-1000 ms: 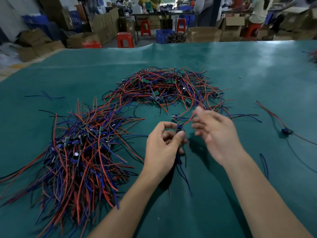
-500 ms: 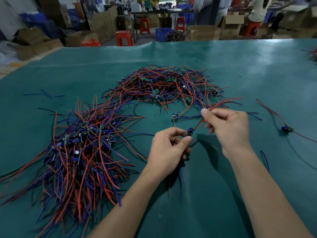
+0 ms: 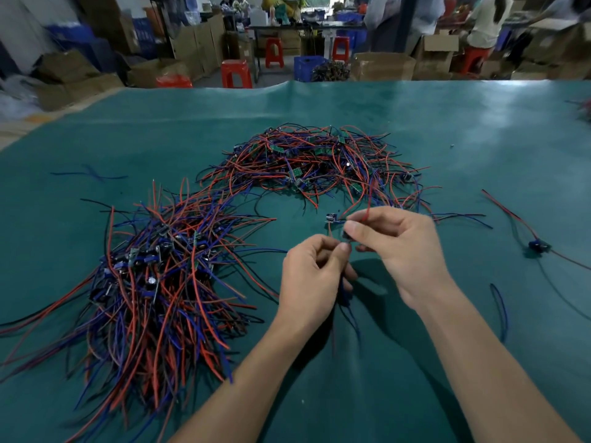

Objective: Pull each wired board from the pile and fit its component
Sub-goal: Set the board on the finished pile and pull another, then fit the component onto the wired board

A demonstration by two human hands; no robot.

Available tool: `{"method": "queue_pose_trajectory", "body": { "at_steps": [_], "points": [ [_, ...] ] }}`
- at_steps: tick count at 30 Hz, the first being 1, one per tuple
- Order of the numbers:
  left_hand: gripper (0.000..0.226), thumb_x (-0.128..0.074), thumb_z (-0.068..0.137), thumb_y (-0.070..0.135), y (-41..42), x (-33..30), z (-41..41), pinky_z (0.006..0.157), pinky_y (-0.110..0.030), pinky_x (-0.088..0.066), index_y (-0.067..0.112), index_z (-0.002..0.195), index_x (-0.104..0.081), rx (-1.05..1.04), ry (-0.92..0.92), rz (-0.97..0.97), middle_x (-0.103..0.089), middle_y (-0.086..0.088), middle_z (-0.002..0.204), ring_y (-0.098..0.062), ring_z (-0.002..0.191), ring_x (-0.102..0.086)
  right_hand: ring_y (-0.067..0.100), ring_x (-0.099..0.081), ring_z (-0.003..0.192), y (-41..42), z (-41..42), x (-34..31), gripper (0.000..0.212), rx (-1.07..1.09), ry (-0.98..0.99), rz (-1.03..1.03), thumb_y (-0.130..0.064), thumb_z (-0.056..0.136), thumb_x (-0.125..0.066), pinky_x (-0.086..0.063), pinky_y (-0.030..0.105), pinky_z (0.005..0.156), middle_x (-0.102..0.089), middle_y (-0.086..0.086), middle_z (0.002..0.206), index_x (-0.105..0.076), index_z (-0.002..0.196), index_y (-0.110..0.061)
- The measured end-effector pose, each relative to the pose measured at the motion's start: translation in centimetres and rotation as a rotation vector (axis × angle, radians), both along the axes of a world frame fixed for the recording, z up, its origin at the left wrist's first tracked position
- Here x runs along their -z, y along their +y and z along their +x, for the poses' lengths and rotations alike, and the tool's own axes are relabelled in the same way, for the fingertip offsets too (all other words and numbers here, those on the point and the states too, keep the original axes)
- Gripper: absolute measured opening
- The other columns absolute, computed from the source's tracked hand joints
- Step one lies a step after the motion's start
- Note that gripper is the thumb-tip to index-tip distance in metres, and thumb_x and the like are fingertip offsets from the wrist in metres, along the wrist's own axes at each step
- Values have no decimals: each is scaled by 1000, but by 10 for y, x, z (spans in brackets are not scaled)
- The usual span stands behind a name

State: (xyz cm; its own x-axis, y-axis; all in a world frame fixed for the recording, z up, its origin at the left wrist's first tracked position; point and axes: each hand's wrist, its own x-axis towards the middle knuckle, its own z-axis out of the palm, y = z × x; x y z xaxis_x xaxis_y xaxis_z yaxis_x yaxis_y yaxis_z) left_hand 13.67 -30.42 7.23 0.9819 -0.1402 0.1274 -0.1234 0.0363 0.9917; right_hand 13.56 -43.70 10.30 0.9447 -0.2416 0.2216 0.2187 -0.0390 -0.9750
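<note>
A far pile of wired boards [image 3: 319, 164] with small green boards and red, blue and black leads lies at the table's middle. A bigger near pile [image 3: 160, 276] with dark capacitors lies at the left. My left hand [image 3: 313, 279] pinches a small wired board; its blue and red leads hang under the palm. My right hand [image 3: 396, 247] pinches a small dark component [image 3: 346, 235] and a red lead right above my left fingertips. The board itself is mostly hidden by my fingers.
The green table mat [image 3: 415, 129] carries a small loose board [image 3: 331, 217] just beyond my hands. A wired part [image 3: 539, 245] and a loose blue wire [image 3: 502, 310] lie at the right. Red stools [image 3: 236, 73], cardboard boxes and people stand past the far edge.
My right hand drew a red lead from the far pile, then came down and left until its fingertips met my left hand's. My left hand stayed in place.
</note>
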Motion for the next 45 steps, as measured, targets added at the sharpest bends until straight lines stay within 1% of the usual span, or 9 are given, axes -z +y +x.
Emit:
{"method": "queue_pose_trajectory", "body": {
  "at_steps": [7, 11, 16, 19, 21, 25, 30, 36, 45],
  "points": [
    [19, -63, 96, 13, -2, -1, -5, 56, -27, -52, 13, 77, -65, 43, -89, 137, -68, -5, 63, -16, 52, -60, 10, -67, 64, -13, -5, -58, 16, 296, -358, 95, -6, 84, -79, -55, 25, 63, -76, -8, 73, -75, 85, -21],
    [11, -64, 92, 15, -3, -1, -4, 68, -36, -55, 18, 82, -68, -61, -137, 217, -69, -3, 72, -23, 68, -62, 14, -74, 71, 23, 10, -116, 7, 114, -503, 3, -18, 83, -79, -53, 23, 55, -78, -3, 78, -75, 87, -21],
    [9, -65, 89, 9, -1, -3, -3, 66, -20, -47, 17, 85, -66, -227, -138, 220, -66, 5, 73, -9, 65, -57, 16, -74, 72, 76, 57, -117, 42, -401, 41, -665, -34, 82, -82, -58, 32, 55, -76, 2, 84, -69, 118, -14],
    [8, -63, 88, 8, 2, -3, -1, 74, -28, -48, 16, 89, -62, -272, -100, 249, -66, 4, 80, -12, 73, -59, 23, -72, 87, 49, 82, -77, 9, -123, 213, -1076, -25, 80, -74, -61, 36, 80, -75, 7, 97, -72, 89, -23],
    [7, -61, 88, 6, 2, -4, 0, 80, -38, -48, 12, 92, -59, -293, -99, 297, -66, -2, 86, -23, 82, -59, 30, -65, 107, 30, 80, -47, 21, -46, 370, -1190, -34, 79, -74, -55, 36, 93, -68, 8, 119, -70, 100, -29],
    [8, -60, 91, 8, 1, -4, 1, 87, -39, -46, 13, 95, -55, -297, -76, 312, -63, -3, 95, -24, 89, -57, 30, -64, 102, 9, 66, -6, 19, 20, 356, -1124, -42, 83, -76, -50, 34, 85, -62, 0, 96, -64, 93, -32],
    [15, -52, 102, 28, 1, -5, 0, 86, -39, -49, 17, 100, -63, -246, -62, 263, -71, 2, 93, -19, 89, -64, 3, -51, 54, -4, 32, -3, 10, 86, 77, -767, -26, 78, -78, -42, 11, 58, -57, -10, 57, -69, 80, -28],
    [49, -43, 96, 55, 3, -2, 1, 64, -38, -37, 18, 66, -55, -129, -49, 121, -52, 13, 59, -13, 62, -44, 12, -57, 61, 13, -3, -2, 26, 42, -92, -556, -20, 70, -74, -49, 27, 62, -64, -8, 71, -53, 86, -22],
    [27, -50, 88, 36, 1, 0, 4, 76, -52, -56, 20, 94, -71, -213, -38, 125, -71, 7, 79, -18, 73, -61, 17, -67, 75, 2, 5, 7, 26, -31, 214, -297, -17, 67, -83, -57, 40, 74, -75, 1, 81, -70, 89, -19]
  ]
}}
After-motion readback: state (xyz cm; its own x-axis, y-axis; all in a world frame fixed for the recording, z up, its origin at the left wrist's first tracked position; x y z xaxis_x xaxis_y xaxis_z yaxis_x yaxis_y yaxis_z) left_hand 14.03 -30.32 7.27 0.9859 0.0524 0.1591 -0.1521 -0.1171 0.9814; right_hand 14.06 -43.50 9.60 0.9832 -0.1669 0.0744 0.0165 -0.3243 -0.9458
